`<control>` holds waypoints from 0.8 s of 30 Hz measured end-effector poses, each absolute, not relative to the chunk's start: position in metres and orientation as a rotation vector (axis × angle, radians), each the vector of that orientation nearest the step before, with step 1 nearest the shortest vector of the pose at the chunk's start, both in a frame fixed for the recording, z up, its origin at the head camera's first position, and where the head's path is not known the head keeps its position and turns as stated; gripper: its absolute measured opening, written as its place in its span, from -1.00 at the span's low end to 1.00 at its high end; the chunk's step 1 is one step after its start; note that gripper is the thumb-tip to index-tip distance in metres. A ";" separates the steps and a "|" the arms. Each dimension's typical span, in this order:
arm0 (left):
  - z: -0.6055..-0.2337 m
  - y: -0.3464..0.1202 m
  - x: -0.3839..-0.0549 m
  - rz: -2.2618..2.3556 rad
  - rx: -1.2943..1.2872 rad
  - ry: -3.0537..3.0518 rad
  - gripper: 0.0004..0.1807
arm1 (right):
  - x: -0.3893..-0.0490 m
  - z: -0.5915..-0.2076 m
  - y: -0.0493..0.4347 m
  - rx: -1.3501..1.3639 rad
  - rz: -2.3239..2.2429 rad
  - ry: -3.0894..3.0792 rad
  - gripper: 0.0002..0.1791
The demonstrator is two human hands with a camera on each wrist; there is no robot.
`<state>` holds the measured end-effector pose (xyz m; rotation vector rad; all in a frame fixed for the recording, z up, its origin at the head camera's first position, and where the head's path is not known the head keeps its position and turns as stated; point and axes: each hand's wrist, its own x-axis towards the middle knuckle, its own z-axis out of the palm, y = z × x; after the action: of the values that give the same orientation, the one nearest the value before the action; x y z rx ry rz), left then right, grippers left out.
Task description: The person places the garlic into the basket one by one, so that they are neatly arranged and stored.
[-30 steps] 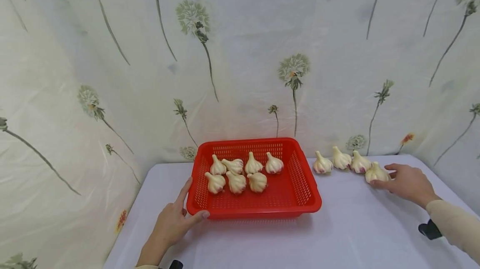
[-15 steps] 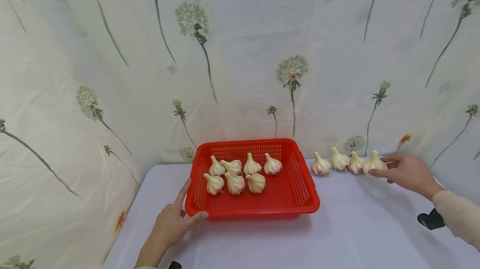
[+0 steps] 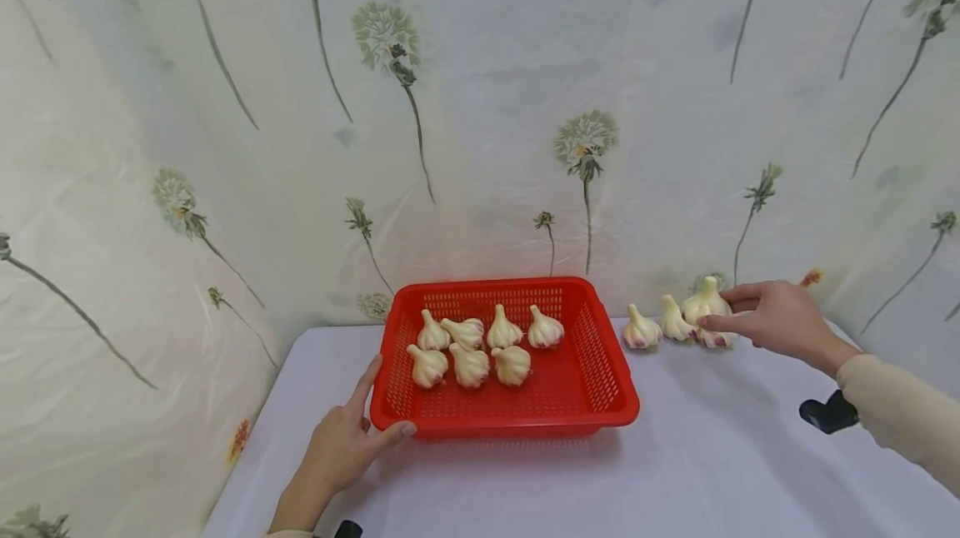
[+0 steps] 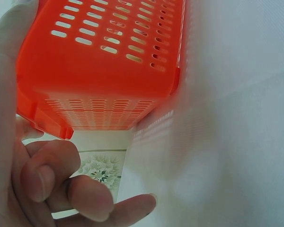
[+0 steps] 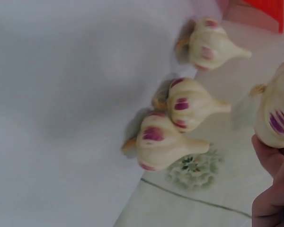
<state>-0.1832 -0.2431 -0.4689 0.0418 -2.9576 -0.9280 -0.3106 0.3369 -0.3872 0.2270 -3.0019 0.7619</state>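
Note:
My right hand [image 3: 787,317] pinches a garlic bulb [image 3: 705,301] between thumb and fingers. It is clear of the table in the right wrist view, where its purple-streaked side faces the camera. Three more bulbs stand on the table just below and left of it, the nearest one [image 3: 716,340] partly hidden behind the held one. A red perforated plastic basket [image 3: 517,421] holds several garlic bulbs in two rows toward its left side. At its front left corner rests my left hand [image 3: 337,442], index finger along the left rim and thumb [image 4: 9,28] on the front rim.
A white cloth covers the table [image 3: 525,488]. Close behind it hangs a pale curtain [image 3: 480,146] printed with dandelions. The bulb nearest the basket [image 3: 642,328] stands beside its right wall. A dark wrist strap piece [image 3: 828,413] hangs under the right sleeve.
My right hand has taken the rightmost garlic bulb, raised it and carried it left over the bulbs beside it. The left hand and basket have stayed put.

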 end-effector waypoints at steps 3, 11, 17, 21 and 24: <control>-0.469 -0.243 -0.184 -0.930 0.054 -2.962 0.10 | -0.312 -0.383 0.322 0.241 0.775 -2.986 -0.03; -0.469 -0.243 -0.184 -0.950 0.064 -2.949 0.10 | -0.316 -0.369 0.286 0.314 0.810 -2.968 -0.03; -0.469 -0.243 -0.183 -0.955 0.076 -2.947 0.11 | -0.319 -0.362 0.261 0.341 0.904 -2.981 -0.03; -0.469 -0.243 -0.184 -0.963 0.066 -2.945 0.11 | -0.320 -0.357 0.242 0.383 0.939 -2.973 -0.09; -0.468 -0.244 -0.183 -0.959 0.056 -2.947 0.12 | -0.320 -0.355 0.228 0.397 1.002 -2.982 -0.14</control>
<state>-0.1834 -0.2438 -0.4682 0.0557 -2.9469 -0.9592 -0.3203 0.2278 -0.3547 0.3970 -2.9817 1.0025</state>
